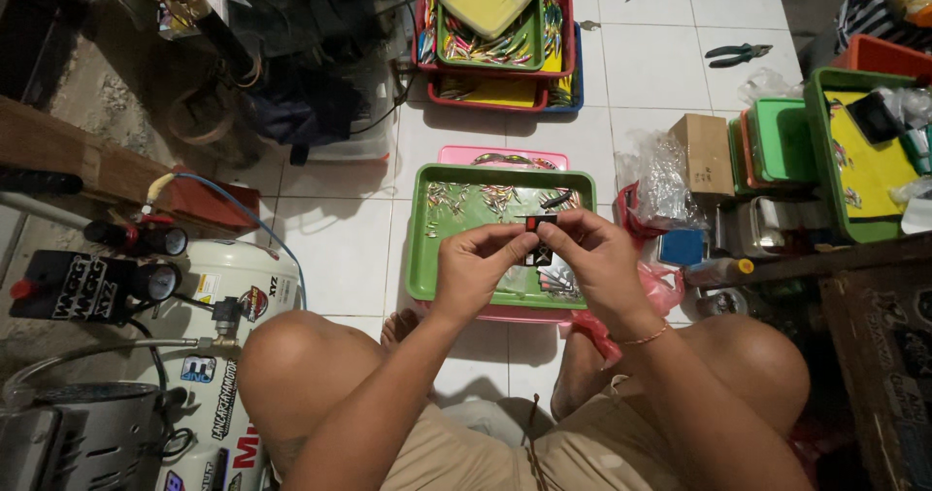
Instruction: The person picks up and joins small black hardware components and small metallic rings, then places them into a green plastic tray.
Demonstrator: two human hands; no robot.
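Left hand (473,260): grip pinched on small black-and-red packet (540,238), frame centre.
Right hand (594,256): grip pinching the same packet.
Below: green tray (419,248) of small lures on the floor.

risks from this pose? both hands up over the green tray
1. The small black and red packet is pinched only by fingertips of the left hand and right hand; a slip would likely drop it among the small lures scattered in the green plastic tray.
2. That tray rests on a pink tray on the floor between the knees; a knee shift could nudge it.
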